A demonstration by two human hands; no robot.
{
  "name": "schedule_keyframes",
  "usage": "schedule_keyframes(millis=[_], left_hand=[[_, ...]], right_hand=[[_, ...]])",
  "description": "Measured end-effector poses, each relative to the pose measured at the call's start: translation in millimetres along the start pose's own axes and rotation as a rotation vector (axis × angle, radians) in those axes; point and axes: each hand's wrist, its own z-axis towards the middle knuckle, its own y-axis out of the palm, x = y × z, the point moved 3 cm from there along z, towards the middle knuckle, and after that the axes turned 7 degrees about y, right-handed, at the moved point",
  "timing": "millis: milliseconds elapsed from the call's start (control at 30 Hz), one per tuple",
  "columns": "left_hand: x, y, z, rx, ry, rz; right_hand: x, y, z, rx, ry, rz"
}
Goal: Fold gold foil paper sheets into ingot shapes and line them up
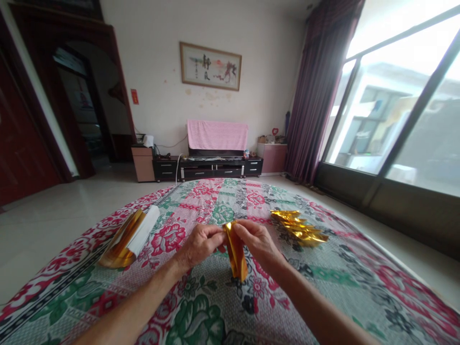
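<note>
Foil strip [236, 256], gold and creased: left hand [200, 244] pinches its upper left edge, right hand [259, 243] its upper right.

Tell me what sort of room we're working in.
Probably a home's living room: low black drawer units stand along the far wall, a framed picture hangs above them, and a long purple curtain hangs beside large windows.

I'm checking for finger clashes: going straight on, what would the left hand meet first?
First the gold foil strip, touching the left hand; then probably the right hand, though depth is unclear.
</note>
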Motion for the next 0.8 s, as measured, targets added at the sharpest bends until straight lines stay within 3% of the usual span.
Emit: schedule_keyframes(millis=[400,800], left_hand=[[17,3.6,-1,0.031,0.022,0.002],[10,2.5,0,-0.005,0.002,-0.019]], right_hand=[[3,-1,2,0.126,0.027,0.035],[-2,-1,-2,0.143,0.058,0.083]])
